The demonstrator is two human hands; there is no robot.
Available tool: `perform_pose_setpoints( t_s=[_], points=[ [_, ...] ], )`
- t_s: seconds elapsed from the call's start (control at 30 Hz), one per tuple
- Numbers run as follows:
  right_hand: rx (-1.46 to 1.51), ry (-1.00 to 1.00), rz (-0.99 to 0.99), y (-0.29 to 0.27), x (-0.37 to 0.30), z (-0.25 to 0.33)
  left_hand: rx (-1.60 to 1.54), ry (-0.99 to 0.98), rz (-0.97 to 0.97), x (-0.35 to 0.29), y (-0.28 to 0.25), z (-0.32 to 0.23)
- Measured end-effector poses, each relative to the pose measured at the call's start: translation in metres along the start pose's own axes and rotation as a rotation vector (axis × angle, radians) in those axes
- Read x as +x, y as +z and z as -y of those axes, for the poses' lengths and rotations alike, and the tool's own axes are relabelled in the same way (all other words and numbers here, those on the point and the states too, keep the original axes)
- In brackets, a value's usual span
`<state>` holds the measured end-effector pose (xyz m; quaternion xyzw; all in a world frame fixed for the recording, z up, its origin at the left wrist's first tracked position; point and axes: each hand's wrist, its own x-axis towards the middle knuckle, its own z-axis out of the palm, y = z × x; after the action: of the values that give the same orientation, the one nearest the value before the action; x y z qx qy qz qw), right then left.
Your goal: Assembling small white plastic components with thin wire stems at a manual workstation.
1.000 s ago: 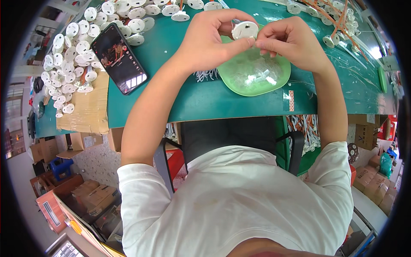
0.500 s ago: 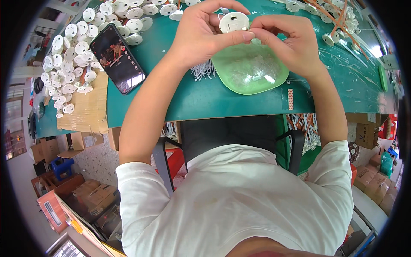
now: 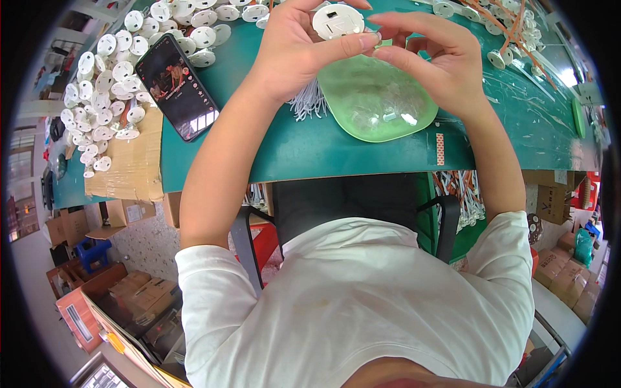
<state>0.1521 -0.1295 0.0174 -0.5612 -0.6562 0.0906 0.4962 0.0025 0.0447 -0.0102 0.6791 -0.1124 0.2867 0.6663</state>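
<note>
Held slotted white disc [image 3: 337, 23]
It sits in your left hand [image 3: 291, 57], grip clamped on it; your right hand [image 3: 443, 61] is beside its right edge, fingertips apart.

The green smooth-topped table [image 3: 304, 155] carries a pale-green rounded plastic tray [image 3: 372, 137]. From the tray: black rectangular smartphone [image 3: 176, 87] at 9 o'clock; heaped white round discs [image 3: 204, 37] at 10; brown-patterned rectangular strip [image 3: 440, 149] between 4 and 5.

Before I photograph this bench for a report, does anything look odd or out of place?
The phone looks odd: lit and slanted, it lies by the pile of white discs, unlike anything around it. The disc in the left hand shows no clear damage.
</note>
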Motion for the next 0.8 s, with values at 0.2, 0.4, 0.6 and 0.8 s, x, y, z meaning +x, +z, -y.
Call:
perform_pose_setpoints(
  t_s=[0.2, 0.4, 0.6, 0.8],
  points=[
    [0.076, -0.007, 0.032, -0.006, -0.001, -0.005, -0.129, -0.371, -0.105, -0.005, 0.015, -0.021],
    [-0.1, -0.116, 0.057, -0.009, 0.005, 0.001, -0.224, -0.358, -0.112, -0.006, 0.012, -0.018],
    [0.051, -0.019, -0.197, 0.005, -0.006, -0.011, -0.051, -0.283, -0.274, -0.003, 0.021, -0.014],
    [0.105, 0.108, -0.323, 0.018, -0.011, -0.012, 0.042, -0.323, -0.249, -0.003, 0.019, -0.016]
  ],
)
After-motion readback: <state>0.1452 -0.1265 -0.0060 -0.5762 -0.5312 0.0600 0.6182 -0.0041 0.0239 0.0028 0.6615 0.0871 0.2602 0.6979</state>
